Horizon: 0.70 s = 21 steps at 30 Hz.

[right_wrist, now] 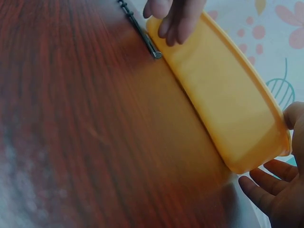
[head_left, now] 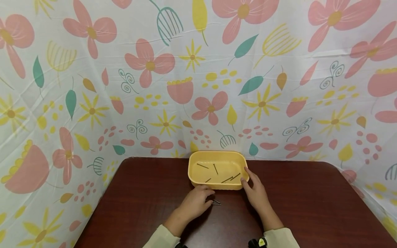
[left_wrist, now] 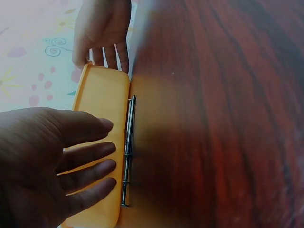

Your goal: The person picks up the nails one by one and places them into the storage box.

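A yellow plastic tub (head_left: 217, 187) stands at the back of the table with several thin dark nails (head_left: 215, 169) lying inside. My right hand (head_left: 258, 194) holds the tub's right end, its thumb at the rim and its fingers along the outer side. Close to the tub's front wall is my left hand (head_left: 194, 202), fingers apart and loosely extended, with nothing visible in its grasp. Several metal nails (left_wrist: 127, 154) lie on the table along the base of the front wall, beside the left fingertips; in the head view the left hand partly hides them.
The dark reddish-brown table (head_left: 139, 203) has a glossy wood grain and rounded back corners. Behind it and along the left side hangs a white curtain (head_left: 173, 113) printed with flowers and leaves, close to the tub's back.
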Motion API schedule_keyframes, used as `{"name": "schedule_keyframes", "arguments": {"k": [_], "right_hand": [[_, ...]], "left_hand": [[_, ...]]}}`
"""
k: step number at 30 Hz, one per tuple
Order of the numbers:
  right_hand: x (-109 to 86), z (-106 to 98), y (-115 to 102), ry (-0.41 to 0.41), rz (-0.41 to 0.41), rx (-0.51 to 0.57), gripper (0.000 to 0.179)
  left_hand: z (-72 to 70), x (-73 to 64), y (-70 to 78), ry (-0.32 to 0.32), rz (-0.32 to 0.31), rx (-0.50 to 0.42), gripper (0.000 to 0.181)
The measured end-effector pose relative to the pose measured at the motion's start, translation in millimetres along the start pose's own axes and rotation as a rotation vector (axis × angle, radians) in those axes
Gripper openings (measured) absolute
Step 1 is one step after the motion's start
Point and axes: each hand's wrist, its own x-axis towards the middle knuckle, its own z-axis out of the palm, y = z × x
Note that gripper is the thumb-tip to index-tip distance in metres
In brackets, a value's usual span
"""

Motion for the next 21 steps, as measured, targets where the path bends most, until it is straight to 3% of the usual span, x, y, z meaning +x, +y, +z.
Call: {"name": "schedule_keyframes", "arguments": {"k": [7, 13, 21], "right_hand": [[-0.2, 0.2, -0.5, -0.003, 0.000, 0.008, 0.059], [0.6, 0.7, -0.3, 0.001, -0.001, 0.005, 0.058], [0.8, 0.7, 0.6, 0.004, -0.002, 0.004, 0.058]], "left_hand": [[3.5, -3.0, -0.7, -0.012, 0.021, 0.061, 0.027], [3.5, -5.1, 0.4, 0.023, 0.026, 0.056, 0.020], [6.1, -5.1, 0.7, 0.023, 0.012, 0.057, 0.013]]}}
